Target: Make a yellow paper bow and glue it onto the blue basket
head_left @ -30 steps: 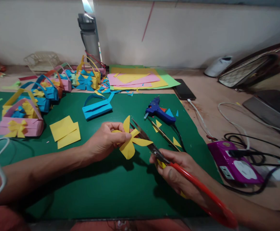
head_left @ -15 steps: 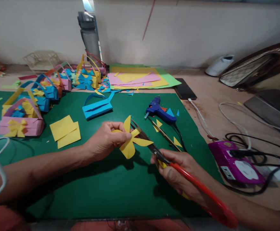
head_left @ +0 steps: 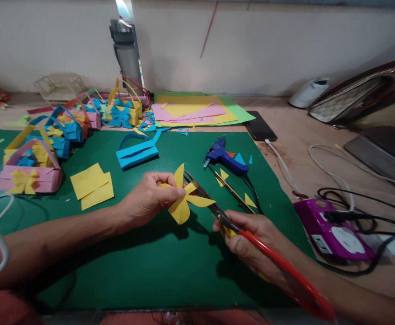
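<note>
My left hand (head_left: 146, 198) pinches a yellow paper bow (head_left: 183, 198) above the green cutting mat (head_left: 157, 266). My right hand (head_left: 251, 239) grips scissors (head_left: 218, 211) with a red and yellow handle. The blades are spread, with one blade lying against the bow's right tail and the other pointing out over the mat to the right. Both forearms reach in from the bottom edge.
Two yellow paper squares (head_left: 91, 185) lie left of my hand. A blue paper basket (head_left: 137, 152), a blue glue gun (head_left: 225, 158), finished paper baskets (head_left: 31, 167), coloured sheets (head_left: 197, 113), a phone (head_left: 260, 127), a purple power strip (head_left: 329, 230) with cables and a bottle (head_left: 127, 49) surround the mat.
Almost nothing has moved; both hands hold their place, with the bow and scissors shifting only very slightly.
</note>
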`<state>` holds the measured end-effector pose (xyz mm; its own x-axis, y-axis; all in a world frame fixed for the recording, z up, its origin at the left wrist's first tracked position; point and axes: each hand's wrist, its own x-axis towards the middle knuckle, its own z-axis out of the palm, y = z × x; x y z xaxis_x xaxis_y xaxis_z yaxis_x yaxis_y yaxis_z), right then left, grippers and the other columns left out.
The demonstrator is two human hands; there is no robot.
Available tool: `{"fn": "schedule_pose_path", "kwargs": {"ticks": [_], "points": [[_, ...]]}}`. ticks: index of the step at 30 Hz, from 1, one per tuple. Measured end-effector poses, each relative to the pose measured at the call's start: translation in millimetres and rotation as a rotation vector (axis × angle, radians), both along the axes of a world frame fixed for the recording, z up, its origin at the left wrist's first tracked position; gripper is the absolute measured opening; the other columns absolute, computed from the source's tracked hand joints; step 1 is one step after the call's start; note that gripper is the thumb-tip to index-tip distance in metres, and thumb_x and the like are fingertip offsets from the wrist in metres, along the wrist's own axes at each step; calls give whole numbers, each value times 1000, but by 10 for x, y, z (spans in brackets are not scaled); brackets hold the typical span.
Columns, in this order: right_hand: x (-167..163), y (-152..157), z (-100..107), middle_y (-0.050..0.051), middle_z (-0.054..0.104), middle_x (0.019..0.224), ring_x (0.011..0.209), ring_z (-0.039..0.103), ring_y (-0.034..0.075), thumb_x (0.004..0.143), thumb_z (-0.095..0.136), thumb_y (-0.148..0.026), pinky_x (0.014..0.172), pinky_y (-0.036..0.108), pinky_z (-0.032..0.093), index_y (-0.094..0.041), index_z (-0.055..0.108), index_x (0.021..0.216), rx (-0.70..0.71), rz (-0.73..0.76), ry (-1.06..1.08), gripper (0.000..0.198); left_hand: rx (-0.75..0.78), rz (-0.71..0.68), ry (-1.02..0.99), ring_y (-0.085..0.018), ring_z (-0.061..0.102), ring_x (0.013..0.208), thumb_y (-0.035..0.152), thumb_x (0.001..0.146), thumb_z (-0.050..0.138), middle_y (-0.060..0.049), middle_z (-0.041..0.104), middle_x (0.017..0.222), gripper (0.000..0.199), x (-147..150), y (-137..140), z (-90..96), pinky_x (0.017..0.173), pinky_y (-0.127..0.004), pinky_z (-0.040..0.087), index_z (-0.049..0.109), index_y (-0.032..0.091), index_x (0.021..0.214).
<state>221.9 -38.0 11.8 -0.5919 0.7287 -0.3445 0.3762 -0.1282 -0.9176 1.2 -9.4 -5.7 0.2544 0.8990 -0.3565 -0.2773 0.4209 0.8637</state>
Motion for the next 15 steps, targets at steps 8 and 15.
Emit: {"fn": "schedule_pose_path", "kwargs": {"ticks": [8, 15], "points": [[3, -11, -28, -9, 33, 50, 39, 25, 4, 77, 51, -70, 36, 21, 19, -18, 54, 87, -14, -28, 3, 53, 11, -9, 22, -7, 46, 46, 25, 54, 77, 3, 52, 52, 28, -5, 1, -22, 47, -20, 34, 51, 15, 54], [52, -10, -64, -5, 40, 62, 49, 35, 7, 78, 47, -72, 42, 20, 29, -17, 52, 93, 32, 45, 44, 57, 14, -9, -14, -8, 49, 49, 22, 54, 75, 3, 53, 53, 26, -14, 10, -18, 49, -21, 34, 50, 16, 54]]}}
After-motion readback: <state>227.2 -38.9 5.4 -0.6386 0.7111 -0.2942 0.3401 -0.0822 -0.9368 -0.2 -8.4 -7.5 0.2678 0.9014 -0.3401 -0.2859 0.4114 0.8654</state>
